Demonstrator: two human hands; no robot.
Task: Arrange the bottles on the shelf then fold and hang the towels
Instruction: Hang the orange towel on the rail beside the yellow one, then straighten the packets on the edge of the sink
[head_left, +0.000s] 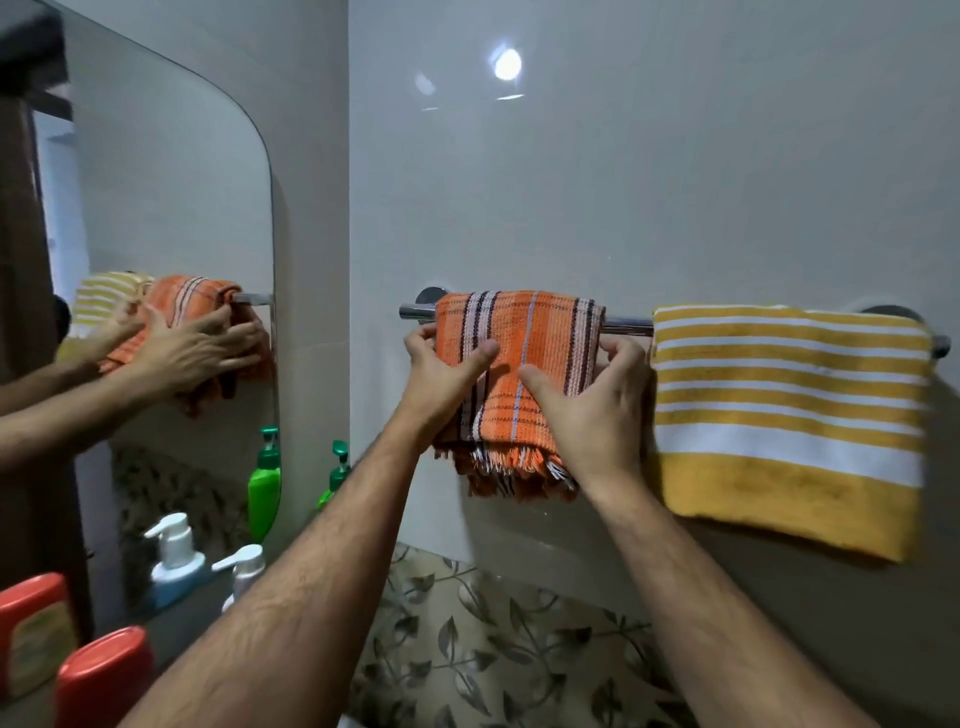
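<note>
Orange towel (524, 374) hangs folded over the bar (626, 326), left part of it, w/ fringe at the bottom edge. Yellow towel (789, 410) is already draped on the right part of the same bar, just beside the orange one, not overlapping as far as I can see.

Handling, my read: orange towel is thin woven cloth, light, soft, no stiffness, so it goes wherever it's pulled. Chrome bar looks slick, so an uneven tug could slide the whole thing off one side. Best hold is both side edges just under the bar, pulling evenly; the fringe is a poor place to grab since it'd stretch or snag.

Left hand (441, 379) is at the towel's left edge, thumb lying across the front face, fingers going behind the cloth, so it pinches that edge. Right hand (597, 405) is at the right edge, thumb on the front, fingers curled round the side near the bar, also holding cloth. Both forearms reach up and forward, wrists roughly level, palms turned toward each other w/ the towel between them.

Bottles sit lower left by the mirror (171, 208): green pump (338, 470), white pump (244, 569), red bottle (98, 670). The rest there is reflection.
</note>
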